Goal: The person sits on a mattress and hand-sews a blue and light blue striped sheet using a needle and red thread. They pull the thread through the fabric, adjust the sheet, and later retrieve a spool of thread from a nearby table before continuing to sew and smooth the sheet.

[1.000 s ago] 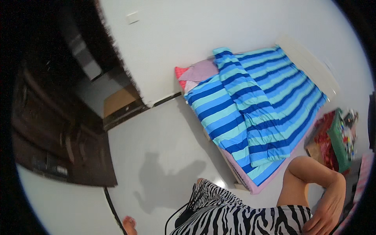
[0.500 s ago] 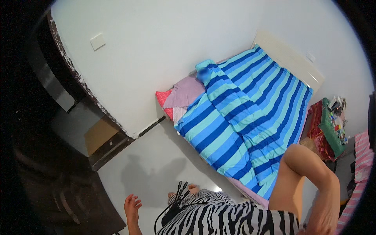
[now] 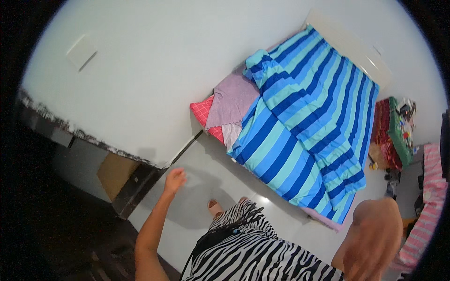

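The left hand (image 3: 175, 181) is being held out in front of the body over the grey floor (image 3: 197, 196), near the foot of the white wall (image 3: 154, 56). Its fingers are being kept loosely apart from the palm, half bent, and its grip is being left slack. The right arm is being bent sharply at the elbow, and the right hand (image 3: 368, 264) is being brought close to the zebra-striped garment (image 3: 262, 257) at the lower edge; it is being blurred so heavily that its grip cannot be told, nor whether the cloth is being touched.

Ahead and to the right, well apart from the left hand, the bed is being covered by a blue-striped quilt (image 3: 323, 112), bunched along its middle in a long fold. At the near left corner, a red checked cloth (image 3: 201, 110) is being partly overlapped by a mauve cloth (image 3: 234, 98). Beyond the bed, small items are being held on a green-covered stand (image 3: 398, 133), and a pink striped cloth (image 3: 433, 182) is being seen at the right rim.
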`<state>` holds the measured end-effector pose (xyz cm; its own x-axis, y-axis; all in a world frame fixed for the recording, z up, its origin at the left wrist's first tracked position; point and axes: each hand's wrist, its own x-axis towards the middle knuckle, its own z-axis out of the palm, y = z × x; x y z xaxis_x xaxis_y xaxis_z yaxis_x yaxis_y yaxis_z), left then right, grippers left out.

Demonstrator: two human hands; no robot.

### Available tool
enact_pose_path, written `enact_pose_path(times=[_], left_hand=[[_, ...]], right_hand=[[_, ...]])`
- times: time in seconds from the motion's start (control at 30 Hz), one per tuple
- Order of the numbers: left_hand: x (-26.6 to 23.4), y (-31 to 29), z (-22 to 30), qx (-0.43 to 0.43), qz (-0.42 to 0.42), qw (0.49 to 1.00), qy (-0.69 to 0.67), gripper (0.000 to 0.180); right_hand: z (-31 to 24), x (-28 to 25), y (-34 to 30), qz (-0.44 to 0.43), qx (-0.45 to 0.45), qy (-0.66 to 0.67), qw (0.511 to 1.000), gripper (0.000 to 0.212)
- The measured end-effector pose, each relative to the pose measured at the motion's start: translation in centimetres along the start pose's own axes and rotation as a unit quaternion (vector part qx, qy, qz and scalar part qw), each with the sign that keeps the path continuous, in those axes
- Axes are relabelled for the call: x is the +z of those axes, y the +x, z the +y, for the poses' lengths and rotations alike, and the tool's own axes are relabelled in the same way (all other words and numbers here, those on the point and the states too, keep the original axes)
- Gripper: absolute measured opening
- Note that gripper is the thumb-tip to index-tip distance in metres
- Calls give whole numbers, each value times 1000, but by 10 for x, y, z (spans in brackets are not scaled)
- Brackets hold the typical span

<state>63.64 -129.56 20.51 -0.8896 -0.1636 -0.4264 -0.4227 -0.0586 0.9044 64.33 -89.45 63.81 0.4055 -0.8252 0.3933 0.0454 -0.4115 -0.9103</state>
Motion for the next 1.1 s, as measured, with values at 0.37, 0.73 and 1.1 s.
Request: enact_pose_path(times=[0.37,0.73,1.1], left_hand=[[125,280,33,275,-67,833,475,23],[177,402,-36,298,-125,630,706,49],[42,454,5,245,-103,717,645,33]], right_hand=[[336,-132,-249,820,271,126,488,17],[610,-223,-275,816,380,206,383,25],[677,-269,-273,735,625,-5,262,35]])
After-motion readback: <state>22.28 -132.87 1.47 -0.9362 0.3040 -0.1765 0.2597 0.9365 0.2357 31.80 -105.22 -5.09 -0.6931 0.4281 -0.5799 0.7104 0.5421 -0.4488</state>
